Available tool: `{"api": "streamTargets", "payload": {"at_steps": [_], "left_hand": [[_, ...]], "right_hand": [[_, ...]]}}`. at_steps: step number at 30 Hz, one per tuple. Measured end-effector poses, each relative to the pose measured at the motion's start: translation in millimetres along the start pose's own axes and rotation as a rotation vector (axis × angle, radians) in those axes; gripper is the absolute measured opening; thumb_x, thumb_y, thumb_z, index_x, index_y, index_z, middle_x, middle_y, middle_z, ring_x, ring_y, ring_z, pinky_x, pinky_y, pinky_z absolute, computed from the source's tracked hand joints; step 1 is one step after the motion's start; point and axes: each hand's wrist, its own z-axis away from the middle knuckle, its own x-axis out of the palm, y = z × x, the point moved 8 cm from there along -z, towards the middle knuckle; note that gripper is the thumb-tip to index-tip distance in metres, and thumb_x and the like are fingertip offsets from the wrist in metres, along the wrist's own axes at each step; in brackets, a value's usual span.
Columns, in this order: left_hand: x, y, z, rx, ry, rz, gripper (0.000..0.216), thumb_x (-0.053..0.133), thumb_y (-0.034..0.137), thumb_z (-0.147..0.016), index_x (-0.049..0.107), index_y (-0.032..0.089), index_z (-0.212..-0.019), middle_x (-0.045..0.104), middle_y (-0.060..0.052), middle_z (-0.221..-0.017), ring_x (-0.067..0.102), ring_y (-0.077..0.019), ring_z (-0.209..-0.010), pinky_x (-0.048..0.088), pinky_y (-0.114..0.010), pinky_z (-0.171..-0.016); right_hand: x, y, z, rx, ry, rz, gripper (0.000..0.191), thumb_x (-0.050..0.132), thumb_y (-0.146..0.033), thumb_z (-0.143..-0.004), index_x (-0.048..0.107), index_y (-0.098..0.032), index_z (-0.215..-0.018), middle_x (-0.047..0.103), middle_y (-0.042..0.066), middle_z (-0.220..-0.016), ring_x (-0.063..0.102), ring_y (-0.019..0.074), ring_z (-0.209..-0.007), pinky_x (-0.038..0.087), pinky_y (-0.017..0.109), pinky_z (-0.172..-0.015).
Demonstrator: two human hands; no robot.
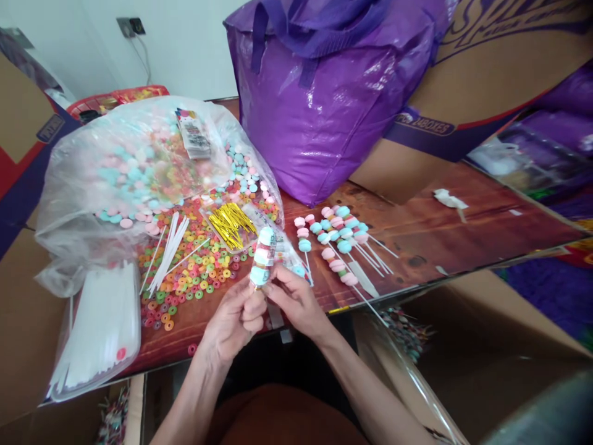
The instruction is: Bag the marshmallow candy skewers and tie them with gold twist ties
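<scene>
A candy skewer point(263, 256) of pale blue, white and reddish sweets stands nearly upright in a clear printed wrapper. My left hand point(238, 315) is closed around its lower end, so the stick is mostly hidden. Close beside it, the fingers of my right hand point(296, 300) pinch at the wrapper's base; what lies between them is too small to make out. A speck of gold shows by the lowest sweet. Just beyond the hands lie gold twist ties point(232, 225) in a clear packet. Unwrapped candy skewers point(340, 230) are spread out to the right.
Loose ring sweets point(199, 272) cover the table's left part, with white sticks point(170, 253) on top. Behind lies a big clear bag of sweets point(130, 167). A bag of white sticks point(99, 321) sits front left. A purple bag point(319, 105) and a carton point(463, 93) stand behind.
</scene>
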Motion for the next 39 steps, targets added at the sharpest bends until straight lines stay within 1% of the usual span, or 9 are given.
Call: {"api": "streamTargets", "payload": {"at_steps": [5, 8, 12, 16, 22, 29, 34, 37, 39], "left_hand": [[-16.3, 11.9, 0.8, 0.415, 0.305, -0.401, 0.028, 0.069, 0.042, -0.086, 0.052, 0.020, -0.090, 0.046, 0.007, -0.061, 0.034, -0.0064, -0.051, 0.031, -0.015, -0.047], [-18.3, 12.8, 5.9, 0.570, 0.384, -0.634, 0.021, 0.060, 0.041, -0.092, 0.060, 0.020, -0.091, 0.055, 0.002, -0.075, 0.048, -0.0096, -0.067, 0.042, -0.019, -0.063], [-23.9, 4.0, 1.4, 0.481, 0.316, -0.602, 0.023, 0.069, 0.040, -0.086, 0.067, 0.019, -0.095, 0.059, 0.000, -0.079, 0.052, -0.0104, -0.071, 0.043, -0.020, -0.064], [-30.8, -6.9, -10.9, 0.240, 0.281, -0.220, 0.033, 0.086, 0.035, -0.069, 0.064, 0.015, -0.082, 0.047, 0.006, -0.061, 0.030, -0.0022, -0.047, 0.026, -0.014, -0.043], [-15.7, -23.1, -22.0, -0.042, 0.213, 0.190, 0.038, 0.091, 0.012, -0.057, 0.059, 0.012, -0.078, 0.046, 0.008, -0.061, 0.032, 0.0016, -0.044, 0.022, -0.008, -0.039], [3.2, -37.7, -17.0, -0.132, 0.185, 0.287, 0.029, 0.084, 0.006, -0.066, 0.058, 0.013, -0.076, 0.047, 0.009, -0.060, 0.036, 0.0018, -0.042, 0.026, -0.008, -0.037], [10.0, -43.5, -19.2, -0.049, 0.182, 0.159, 0.030, 0.088, 0.017, -0.065, 0.064, 0.017, -0.082, 0.058, 0.007, -0.066, 0.049, -0.0025, -0.050, 0.037, -0.011, -0.043], [20.9, -41.2, -22.2, -0.023, 0.116, -0.008, 0.030, 0.086, 0.034, -0.069, 0.069, 0.020, -0.090, 0.069, -0.001, -0.089, 0.065, -0.0130, -0.078, 0.054, -0.022, -0.067], [33.4, -31.8, -20.0, 0.038, 0.016, -0.114, 0.037, 0.077, 0.053, -0.075, 0.072, 0.022, -0.095, 0.070, -0.004, -0.106, 0.065, -0.0209, -0.098, 0.055, -0.033, -0.085]], "right_hand": [[-1.3, 2.7, 2.7, -0.115, 0.131, 0.289, 0.008, 0.041, -0.020, -0.092, 0.046, -0.022, -0.087, 0.050, 0.002, -0.080, 0.048, 0.0177, -0.073, 0.042, 0.031, -0.070], [1.4, 14.2, 3.5, -0.028, 0.172, 0.286, 0.008, 0.040, -0.018, -0.090, 0.048, -0.021, -0.090, 0.054, 0.003, -0.082, 0.051, 0.0184, -0.074, 0.044, 0.032, -0.071], [-2.8, 29.7, 5.9, 0.159, 0.168, 0.154, 0.009, 0.043, -0.019, -0.089, 0.047, -0.022, -0.082, 0.052, -0.002, -0.073, 0.050, 0.0156, -0.068, 0.043, 0.028, -0.063], [-9.0, 28.9, 16.2, 0.153, 0.175, 0.141, 0.016, 0.045, -0.023, -0.096, 0.051, -0.022, -0.081, 0.049, -0.005, -0.064, 0.048, 0.0128, -0.060, 0.043, 0.025, -0.058], [-22.3, -9.5, 40.0, -0.362, 0.363, 0.579, 0.028, 0.045, -0.012, -0.099, 0.067, -0.019, -0.113, 0.069, 0.011, -0.108, 0.066, 0.0198, -0.100, 0.053, 0.032, -0.084], [-29.2, -36.0, 50.1, -0.641, 0.413, 0.787, 0.020, 0.053, -0.012, -0.096, 0.071, -0.018, -0.100, 0.074, 0.009, -0.090, 0.067, 0.0191, -0.080, 0.053, 0.032, -0.070], [-32.3, -38.1, 51.3, -0.491, 0.489, 0.762, 0.020, 0.049, -0.012, -0.095, 0.063, -0.019, -0.084, 0.066, 0.007, -0.077, 0.061, 0.0190, -0.072, 0.049, 0.033, -0.068], [-43.8, -30.5, 55.5, -0.266, 0.555, 0.514, 0.019, 0.047, -0.014, -0.095, 0.058, -0.019, -0.079, 0.060, 0.003, -0.073, 0.057, 0.0165, -0.069, 0.047, 0.030, -0.066], [-51.2, -25.7, 58.6, -0.115, 0.562, 0.309, 0.017, 0.049, -0.016, -0.094, 0.056, -0.020, -0.079, 0.059, 0.001, -0.074, 0.057, 0.0145, -0.069, 0.047, 0.027, -0.065]]}}
